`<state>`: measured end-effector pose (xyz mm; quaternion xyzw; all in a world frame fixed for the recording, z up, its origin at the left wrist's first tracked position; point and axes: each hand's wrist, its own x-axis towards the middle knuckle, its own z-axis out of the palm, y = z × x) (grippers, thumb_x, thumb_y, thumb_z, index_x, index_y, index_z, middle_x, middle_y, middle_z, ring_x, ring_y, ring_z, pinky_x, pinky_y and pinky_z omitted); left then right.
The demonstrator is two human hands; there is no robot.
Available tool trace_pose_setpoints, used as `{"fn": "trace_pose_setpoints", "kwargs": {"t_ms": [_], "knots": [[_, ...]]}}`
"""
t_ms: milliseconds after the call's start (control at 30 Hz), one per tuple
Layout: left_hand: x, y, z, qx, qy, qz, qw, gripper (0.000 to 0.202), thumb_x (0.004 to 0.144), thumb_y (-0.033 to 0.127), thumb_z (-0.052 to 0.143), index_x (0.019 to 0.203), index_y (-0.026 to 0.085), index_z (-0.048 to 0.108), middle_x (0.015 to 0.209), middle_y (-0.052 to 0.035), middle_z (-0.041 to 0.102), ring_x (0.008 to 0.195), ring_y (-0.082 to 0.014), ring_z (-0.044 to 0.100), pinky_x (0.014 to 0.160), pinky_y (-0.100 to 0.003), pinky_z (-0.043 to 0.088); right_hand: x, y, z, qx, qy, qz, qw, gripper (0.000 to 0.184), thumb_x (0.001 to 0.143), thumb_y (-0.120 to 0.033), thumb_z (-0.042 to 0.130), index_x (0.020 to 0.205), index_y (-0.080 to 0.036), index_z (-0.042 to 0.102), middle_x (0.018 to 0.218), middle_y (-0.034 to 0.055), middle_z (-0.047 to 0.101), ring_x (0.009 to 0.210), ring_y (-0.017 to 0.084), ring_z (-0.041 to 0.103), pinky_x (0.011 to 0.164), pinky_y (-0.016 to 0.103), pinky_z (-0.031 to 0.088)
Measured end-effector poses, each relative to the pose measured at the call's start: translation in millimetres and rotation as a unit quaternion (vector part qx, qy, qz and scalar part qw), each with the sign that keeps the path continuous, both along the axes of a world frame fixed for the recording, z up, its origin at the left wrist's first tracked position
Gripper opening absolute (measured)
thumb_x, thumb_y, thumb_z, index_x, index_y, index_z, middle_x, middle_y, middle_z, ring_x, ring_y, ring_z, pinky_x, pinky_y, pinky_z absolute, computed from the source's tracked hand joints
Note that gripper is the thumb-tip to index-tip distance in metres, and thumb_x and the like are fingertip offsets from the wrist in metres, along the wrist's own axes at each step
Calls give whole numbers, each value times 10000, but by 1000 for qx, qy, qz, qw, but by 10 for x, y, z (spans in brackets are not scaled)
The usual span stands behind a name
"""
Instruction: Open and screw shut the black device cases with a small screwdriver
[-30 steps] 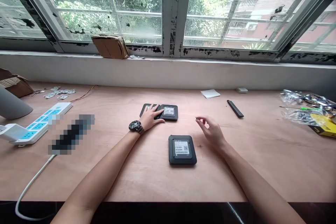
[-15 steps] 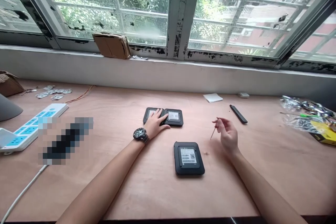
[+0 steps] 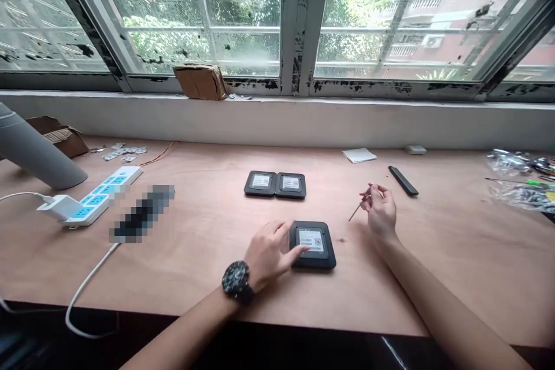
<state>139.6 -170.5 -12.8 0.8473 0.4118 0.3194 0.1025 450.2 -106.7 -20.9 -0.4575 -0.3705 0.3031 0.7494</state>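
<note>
A flat black case (image 3: pixel 324 260) with rounded corners lies label up on the table, a QR code on its white label. My left hand (image 3: pixel 269 251), wearing a dark watch, is at the case's left side with fingers apart. Its thumb reaches over the label; whether it touches is unclear. My right hand (image 3: pixel 380 208) is closed around a thin metal rod (image 3: pixel 354 212), tip pointing down and left; the fingers hide its upper end. Farther back, two similar black cases, the left one (image 3: pixel 260 191) and the right one (image 3: pixel 290 192), lie side by side, labels up.
At left are a white power strip (image 3: pixel 130 172), a grey cylindrical stand (image 3: pixel 41 150) and a cardboard box (image 3: pixel 69 140). A dark flat bar (image 3: pixel 403 181) and folded white paper (image 3: pixel 359 155) lie at back right. Clear plastic bags (image 3: pixel 515 193) lie far right.
My left hand has left the two rear cases and come toward me to the nearer case. My right hand still holds the rod, now slanted more to the left. The view has shifted.
</note>
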Motion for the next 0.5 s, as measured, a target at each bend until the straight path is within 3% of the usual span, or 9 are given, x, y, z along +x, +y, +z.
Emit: {"fn": "trace_pose_setpoints", "kwargs": {"t_ms": [100,167,300,367,400,500], "knots": [[153,-299,-66,-32,24,46,998,893,837,726,644,1510,185,415,1389,-174,581,1254,-367,563,1061,-541,465,-53,-23,45,18,-29,7,999,352,861,-513,727,1004,-223,588,810,9,623,698,122,578,501,191,383],[183,-289,-94,-47,48,31,997,973,803,755,658,1541,191,366,1462,-181,525,1312,-387,513,1109,-580,402,-75,-35,70,28,-39,9,999,344,875,-515,710,1012,-224,586,812,10,630,693,121,577,510,196,393],[-32,145,-11,-116,71,-93,986,1050,733,731,747,1565,248,327,1523,-133,489,1410,-369,435,1176,-556,328,-101,-70,105,34,-65,20,997,301,914,-496,668,1024,-227,585,829,12,635,716,130,580,560,217,436],[-186,416,81,-160,63,-149,974,950,771,676,756,1540,264,380,1538,-121,475,1400,-335,467,1153,-498,381,-120,-98,124,39,-92,24,995,272,940,-478,638,1040,-231,582,852,16,636,760,141,591,613,236,466],[-241,524,121,-181,65,-167,967,902,804,655,740,1540,276,381,1540,-112,474,1392,-322,482,1143,-489,393,-136,-115,136,41,-106,24,993,261,953,-472,621,1052,-233,581,861,18,637,776,146,593,640,246,477],[-270,662,159,-194,54,-196,960,1045,755,651,784,1588,299,261,1557,-117,449,1405,-327,469,1138,-496,395,-225,-186,178,38,-139,22,989,259,983,-468,573,1102,-239,593,879,26,629,804,158,593,693,272,499]]}}
